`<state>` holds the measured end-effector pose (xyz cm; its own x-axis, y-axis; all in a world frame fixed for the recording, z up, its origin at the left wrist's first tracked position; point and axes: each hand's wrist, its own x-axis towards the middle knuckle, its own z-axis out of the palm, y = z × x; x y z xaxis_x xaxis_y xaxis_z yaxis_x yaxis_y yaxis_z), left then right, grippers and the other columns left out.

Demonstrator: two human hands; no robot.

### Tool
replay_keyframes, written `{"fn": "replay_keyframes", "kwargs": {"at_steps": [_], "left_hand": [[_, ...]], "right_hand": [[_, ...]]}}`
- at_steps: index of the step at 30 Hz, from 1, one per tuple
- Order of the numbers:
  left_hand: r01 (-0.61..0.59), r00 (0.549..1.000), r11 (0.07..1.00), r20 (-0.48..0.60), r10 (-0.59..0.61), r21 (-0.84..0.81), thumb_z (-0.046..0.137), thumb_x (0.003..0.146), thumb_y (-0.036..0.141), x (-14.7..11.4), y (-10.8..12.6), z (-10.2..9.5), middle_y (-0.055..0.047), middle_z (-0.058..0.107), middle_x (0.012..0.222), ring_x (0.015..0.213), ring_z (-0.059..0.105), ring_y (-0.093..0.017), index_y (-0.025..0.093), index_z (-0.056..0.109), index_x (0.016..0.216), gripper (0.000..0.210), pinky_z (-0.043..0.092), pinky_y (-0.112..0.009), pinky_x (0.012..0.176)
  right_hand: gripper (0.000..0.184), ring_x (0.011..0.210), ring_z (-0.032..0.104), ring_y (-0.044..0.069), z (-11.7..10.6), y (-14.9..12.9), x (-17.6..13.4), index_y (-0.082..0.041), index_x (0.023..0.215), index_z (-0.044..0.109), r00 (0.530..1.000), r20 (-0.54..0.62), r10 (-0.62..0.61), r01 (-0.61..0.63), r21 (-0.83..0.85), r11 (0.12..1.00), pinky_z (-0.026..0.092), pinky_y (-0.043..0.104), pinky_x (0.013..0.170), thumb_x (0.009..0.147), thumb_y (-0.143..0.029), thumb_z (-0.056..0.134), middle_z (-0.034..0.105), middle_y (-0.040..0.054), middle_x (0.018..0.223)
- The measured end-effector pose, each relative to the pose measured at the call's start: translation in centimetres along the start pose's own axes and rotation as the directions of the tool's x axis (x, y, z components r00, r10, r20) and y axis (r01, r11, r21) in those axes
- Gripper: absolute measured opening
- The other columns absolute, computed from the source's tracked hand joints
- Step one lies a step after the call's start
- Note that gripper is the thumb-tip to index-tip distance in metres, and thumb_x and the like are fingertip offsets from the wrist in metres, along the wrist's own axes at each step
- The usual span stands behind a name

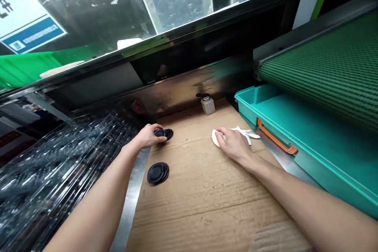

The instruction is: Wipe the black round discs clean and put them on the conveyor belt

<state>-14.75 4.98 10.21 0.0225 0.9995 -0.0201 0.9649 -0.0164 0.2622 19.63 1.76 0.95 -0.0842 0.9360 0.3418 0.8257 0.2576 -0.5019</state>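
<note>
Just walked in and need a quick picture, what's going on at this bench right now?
A person works at a cardboard sheet. The left hand grips a small stack of black round discs, with another stack of black discs lying nearer. The right hand rests on a white cloth. A small white bottle stands behind, a teal tray to the right.

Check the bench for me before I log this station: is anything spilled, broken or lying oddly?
Nothing stands out. The left hand grips black discs, more black discs are stacked nearby, the right hand presses a white cloth, and the small bottle stands upright.
</note>
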Motion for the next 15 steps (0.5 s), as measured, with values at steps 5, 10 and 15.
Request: {"fn": "replay_keyframes", "kwargs": {"at_steps": [5,10,15], "left_hand": [[-0.010,0.991,1.000,0.130,0.011,-0.007,0.077,0.057,0.050,2.4,0.0,0.7,-0.012,0.071,0.101,0.087,0.065,-0.027,0.017,0.065,0.113,0.066,0.047,-0.032,0.078],[-0.015,0.981,1.000,0.194,0.014,0.002,0.079,0.053,0.052,4.1,0.4,1.4,-0.014,0.066,0.118,0.103,0.062,-0.030,0.017,0.057,0.127,0.085,0.045,-0.033,0.087],[-0.047,0.963,0.999,0.267,0.045,0.001,0.077,0.054,0.051,4.7,1.2,0.8,-0.011,0.070,0.110,0.099,0.064,-0.029,0.016,0.063,0.119,0.075,0.047,-0.031,0.085]], "right_hand": [[0.026,0.076,0.065,0.022,-0.2,-0.3,0.0,-0.029,0.101,0.066,1.000,-0.006,0.003,-0.003,-0.015,1.000,0.033,0.029,0.062,0.096,-0.040,0.043,0.070,0.0012,0.082],[0.027,0.076,0.063,0.021,-0.5,-0.4,0.0,-0.027,0.098,0.066,1.000,0.013,0.007,-0.006,-0.029,1.000,0.032,0.029,0.061,0.096,-0.039,0.042,0.070,0.0016,0.083],[0.028,0.084,0.062,0.020,-0.4,-0.4,0.2,-0.024,0.097,0.065,1.000,0.025,-0.016,0.017,-0.017,1.000,0.036,0.028,0.068,0.097,-0.038,0.041,0.068,0.0032,0.091]]}}
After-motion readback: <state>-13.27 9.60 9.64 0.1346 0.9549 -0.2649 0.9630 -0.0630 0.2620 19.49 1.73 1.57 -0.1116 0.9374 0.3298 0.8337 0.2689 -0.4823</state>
